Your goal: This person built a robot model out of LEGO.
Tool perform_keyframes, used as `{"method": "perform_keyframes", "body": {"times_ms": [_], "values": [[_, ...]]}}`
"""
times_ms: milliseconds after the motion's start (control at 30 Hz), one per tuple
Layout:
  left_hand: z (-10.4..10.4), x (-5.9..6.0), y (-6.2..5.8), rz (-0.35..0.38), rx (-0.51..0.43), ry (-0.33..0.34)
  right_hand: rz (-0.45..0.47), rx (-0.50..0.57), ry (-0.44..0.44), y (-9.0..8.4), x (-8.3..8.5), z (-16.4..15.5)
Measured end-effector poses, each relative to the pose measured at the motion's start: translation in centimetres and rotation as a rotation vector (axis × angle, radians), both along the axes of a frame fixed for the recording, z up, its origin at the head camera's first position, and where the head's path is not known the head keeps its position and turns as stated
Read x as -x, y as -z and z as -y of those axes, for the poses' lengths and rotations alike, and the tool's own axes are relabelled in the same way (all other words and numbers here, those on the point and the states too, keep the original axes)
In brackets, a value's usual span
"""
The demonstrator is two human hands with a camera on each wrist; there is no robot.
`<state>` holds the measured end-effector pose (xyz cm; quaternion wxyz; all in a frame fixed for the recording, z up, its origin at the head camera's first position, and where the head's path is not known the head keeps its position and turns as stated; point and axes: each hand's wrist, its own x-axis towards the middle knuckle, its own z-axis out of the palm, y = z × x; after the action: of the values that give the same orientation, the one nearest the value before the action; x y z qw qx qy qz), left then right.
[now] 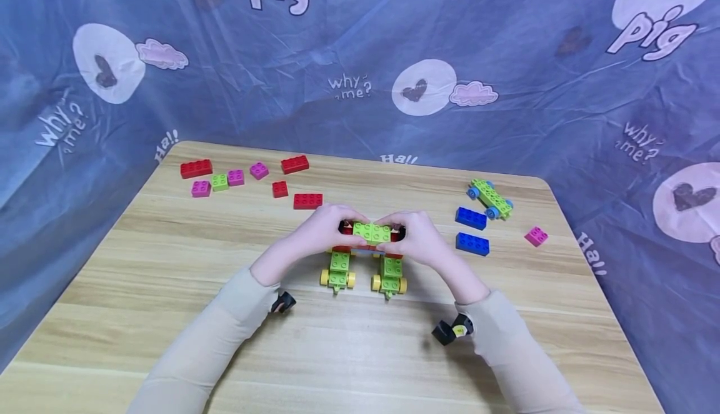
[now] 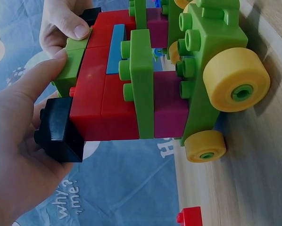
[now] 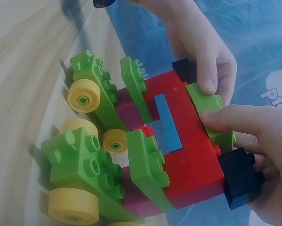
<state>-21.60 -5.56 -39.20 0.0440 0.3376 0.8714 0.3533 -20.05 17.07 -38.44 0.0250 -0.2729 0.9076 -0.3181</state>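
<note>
A toy-brick build (image 1: pixel 368 249) stands on two green wheeled bases (image 1: pixel 390 284) with yellow wheels. In the left wrist view, purple bricks (image 2: pixel 170 106), green plates (image 2: pixel 142 84), red bricks (image 2: pixel 87 89) and a blue plate (image 2: pixel 116 49) form its stack. Two light green bricks (image 1: pixel 371 232) sit side by side on top. My left hand (image 1: pixel 326 229) grips the left one, its thumb on the brick's front. The right one is held by my right hand (image 1: pixel 419 236) the same way. A black brick (image 3: pixel 240 175) projects at each end, partly behind the fingers.
Red bricks (image 1: pixel 307 201), pink bricks (image 1: pixel 200 189) and a green brick (image 1: pixel 220 181) lie at the back left. On the right are two blue bricks (image 1: pixel 472 244), a green base with blue wheels (image 1: pixel 490 197) and a pink brick (image 1: pixel 536 236). A printed blue cloth (image 1: pixel 315 107) hangs behind.
</note>
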Motion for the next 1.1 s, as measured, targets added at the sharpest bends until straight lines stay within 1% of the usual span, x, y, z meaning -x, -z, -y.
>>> {"method": "perform_keyframes", "body": {"times_ms": [467, 700, 833, 1100], "values": [[0.09, -0.19, 0.13, -0.002, 0.0, -0.008, 0.039, 0.013, -0.022, 0.07, 0.11, -0.15], [0.1, -0.1, -0.03, 0.013, 0.001, -0.011, 0.105, 0.029, 0.012, -0.22, 0.24, -0.01], [0.03, 0.08, -0.26, 0.015, 0.018, -0.005, 0.124, 0.028, 0.034, -0.23, 0.31, 0.02], [-0.03, 0.6, -0.58, 0.035, 0.033, 0.022, 0.098, 0.033, 0.012, -0.21, 0.35, -0.02]]}}
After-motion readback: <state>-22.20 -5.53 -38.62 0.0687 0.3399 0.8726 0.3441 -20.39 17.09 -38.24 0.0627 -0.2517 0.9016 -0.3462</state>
